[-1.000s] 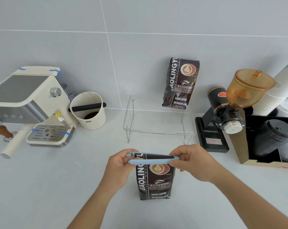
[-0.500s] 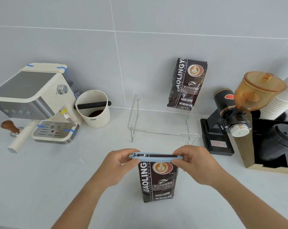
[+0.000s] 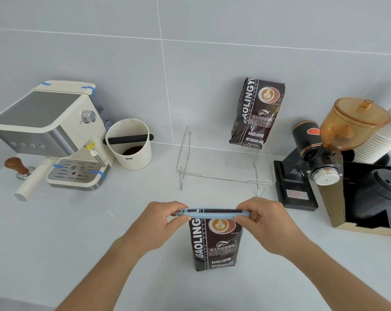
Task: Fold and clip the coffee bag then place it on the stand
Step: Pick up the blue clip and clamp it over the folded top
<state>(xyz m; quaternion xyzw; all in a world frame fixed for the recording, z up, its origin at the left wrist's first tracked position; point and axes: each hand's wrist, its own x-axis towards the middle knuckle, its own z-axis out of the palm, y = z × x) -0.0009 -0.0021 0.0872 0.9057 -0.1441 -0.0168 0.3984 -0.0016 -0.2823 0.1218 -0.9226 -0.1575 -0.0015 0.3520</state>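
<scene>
I'm at a coffee station — espresso machine (image 3: 53, 135), knock box (image 3: 131, 144) and grinder (image 3: 320, 153) line my grey table (image 3: 77, 221), with stacked paper cups (image 3: 378, 142) against the tiled wall (image 3: 190, 52).

So the coffee bag (image 3: 215, 245) stands upright on the counter (image 3: 55, 232) front and centre, with the clip (image 3: 212, 213) across its top — left hand (image 3: 155, 225) on one end, right hand (image 3: 265, 223) on the other. Right behind it sits the stand (image 3: 226, 167), with a second bag (image 3: 257, 112) on its back right part against the wall. Espresso machine (image 3: 53, 133) far left, knock box (image 3: 129, 143) between it and the stand — grinder (image 3: 320, 151) to the stand's right, cup stack (image 3: 378, 140) behind that.
</scene>
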